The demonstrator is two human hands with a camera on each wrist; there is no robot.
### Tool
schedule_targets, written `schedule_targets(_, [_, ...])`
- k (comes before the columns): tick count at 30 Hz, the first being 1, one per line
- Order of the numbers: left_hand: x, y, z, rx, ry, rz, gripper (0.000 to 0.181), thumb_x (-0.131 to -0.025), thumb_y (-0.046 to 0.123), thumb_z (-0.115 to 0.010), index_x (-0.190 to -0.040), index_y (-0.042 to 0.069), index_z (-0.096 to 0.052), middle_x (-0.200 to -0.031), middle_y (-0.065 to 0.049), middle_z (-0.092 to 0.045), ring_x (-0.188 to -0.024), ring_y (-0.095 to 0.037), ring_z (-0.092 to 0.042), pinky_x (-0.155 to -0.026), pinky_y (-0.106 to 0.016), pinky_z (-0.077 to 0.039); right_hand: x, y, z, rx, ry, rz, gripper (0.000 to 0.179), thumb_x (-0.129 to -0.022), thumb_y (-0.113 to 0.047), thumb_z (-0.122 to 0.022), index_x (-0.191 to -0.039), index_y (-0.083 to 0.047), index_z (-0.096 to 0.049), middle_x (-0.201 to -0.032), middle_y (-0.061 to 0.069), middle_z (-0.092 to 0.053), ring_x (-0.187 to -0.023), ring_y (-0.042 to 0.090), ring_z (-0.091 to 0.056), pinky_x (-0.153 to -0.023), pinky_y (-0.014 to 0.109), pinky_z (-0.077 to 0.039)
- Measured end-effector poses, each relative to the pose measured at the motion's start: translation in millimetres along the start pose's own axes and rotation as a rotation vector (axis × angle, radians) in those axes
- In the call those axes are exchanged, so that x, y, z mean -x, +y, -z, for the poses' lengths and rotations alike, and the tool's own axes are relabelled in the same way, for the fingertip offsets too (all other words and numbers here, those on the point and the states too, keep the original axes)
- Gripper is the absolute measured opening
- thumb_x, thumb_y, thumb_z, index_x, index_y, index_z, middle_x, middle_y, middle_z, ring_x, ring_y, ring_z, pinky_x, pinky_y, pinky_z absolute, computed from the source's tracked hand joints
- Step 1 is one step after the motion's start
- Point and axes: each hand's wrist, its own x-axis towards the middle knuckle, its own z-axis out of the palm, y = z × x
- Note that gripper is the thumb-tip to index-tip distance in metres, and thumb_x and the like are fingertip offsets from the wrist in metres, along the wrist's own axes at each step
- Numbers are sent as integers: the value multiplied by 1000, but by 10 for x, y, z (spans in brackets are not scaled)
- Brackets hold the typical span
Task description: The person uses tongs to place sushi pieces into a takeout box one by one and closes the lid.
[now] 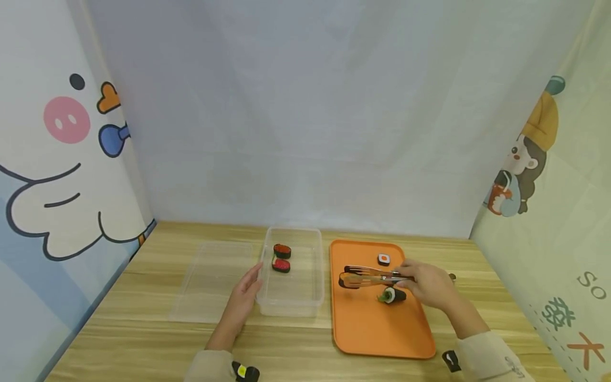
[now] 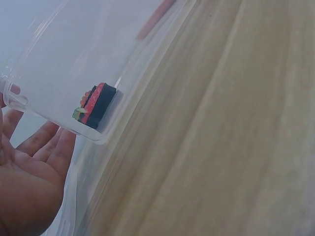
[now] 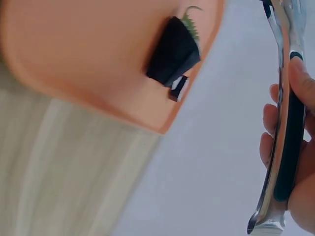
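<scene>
My right hand (image 1: 427, 284) holds metal tongs (image 1: 372, 277) by their dark handles over an orange tray (image 1: 382, 334). Dark edges show at the tong tips; I cannot tell if a piece sits between them. Below the tongs lies a cone-shaped sushi hand roll (image 1: 393, 295) with green sticking out. A small sushi roll (image 1: 383, 259) with an orange centre is farther back. My left hand (image 1: 242, 294) touches the left side of a clear plastic box (image 1: 298, 297), fingers against its outer wall. Inside stand two red-topped gunkan sushi (image 2: 101, 105), side by side.
Flat on the wooden table (image 1: 143, 302), left of the box, lies a clear lid (image 1: 215, 281). A small dark round object (image 1: 452, 276) shows behind the right hand. A pale curtain (image 1: 305, 132) hangs behind the table, with printed cloths at both sides.
</scene>
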Motion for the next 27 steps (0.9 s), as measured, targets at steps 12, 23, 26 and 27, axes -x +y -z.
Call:
schedule_targets(12, [79, 158, 7, -9, -6, 37, 47, -104, 10, -43, -150, 2, -35, -155, -21, -24, -142, -35, -21, -115, -46, -19, -384, -361, 66, -48, 30, 67, 31, -90, -18, -71, -118, -4, -71, -116, 12, -65, -81, 20, -64, -57, 28, -46])
schedule_targets(23, [57, 46, 10, -7, 14, 32, 47, -105, 14, -45, -150, 6, -36, -155, -18, -27, -141, -33, -24, -114, -45, -20, -791, -705, -189, -64, -49, 25, 30, -94, -24, -67, -120, -12, -70, -121, 5, -63, -85, 18, -62, -57, 25, -42])
schedule_targets(26, [51, 54, 4, -4, 13, 20, 47, -104, 15, -45, -150, 6, -37, -154, -18, -27, -141, -33, -24, -114, -45, -20, -873, -769, -251, -45, -56, 29, 29, -93, -25, -67, -120, -12, -71, -114, 1, -63, -78, 14, -58, -55, 25, -40])
schedule_targets(27, [48, 56, 2, -1, 10, 15, 47, -104, 15, -45, -150, 6, -37, -155, -18, -27, -142, -33, -24, -114, -45, -20, -898, -789, -274, -37, -57, 30, 29, -93, -25, -68, -119, -13, -71, -112, 0, -63, -75, 13, -57, -54, 25, -39])
